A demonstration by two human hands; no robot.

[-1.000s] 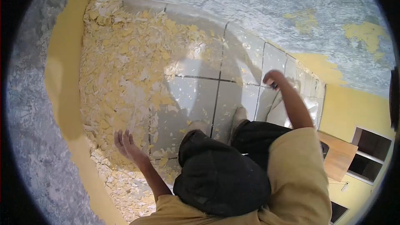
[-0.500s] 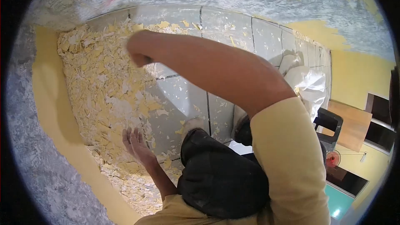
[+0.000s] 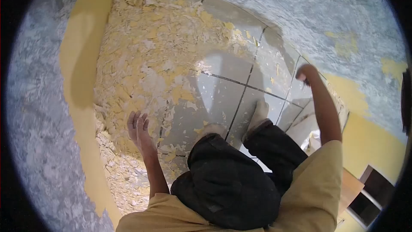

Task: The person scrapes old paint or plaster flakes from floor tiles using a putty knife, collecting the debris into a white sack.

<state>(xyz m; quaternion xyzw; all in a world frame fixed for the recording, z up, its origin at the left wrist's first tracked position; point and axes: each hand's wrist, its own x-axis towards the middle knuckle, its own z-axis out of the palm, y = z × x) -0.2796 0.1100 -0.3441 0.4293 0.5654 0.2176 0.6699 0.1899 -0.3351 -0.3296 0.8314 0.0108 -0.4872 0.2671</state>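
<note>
My left hand (image 3: 140,132), dusted with white, hovers over a thick layer of yellow and white paint flakes (image 3: 146,60) on the floor. Its fingers are stretched out and nothing is in them. Out to the right, my right hand (image 3: 305,73) is near the foot of the grey, scraped wall (image 3: 313,21). The fingers are curled in; a small dark patch shows beneath them, but I cannot make out what it is.
Grey floor tiles (image 3: 223,99) with scattered chips lie ahead of my feet. On the left stands a wall with a yellow painted strip (image 3: 79,56). A whitish sack (image 3: 305,124) sits at the right, partly behind my right arm. Dark openings (image 3: 373,189) show at the lower right.
My right hand has swung from above the flakes far to the right, toward the scraped wall. The view has turned and shifted. My left hand stays low over the flakes.
</note>
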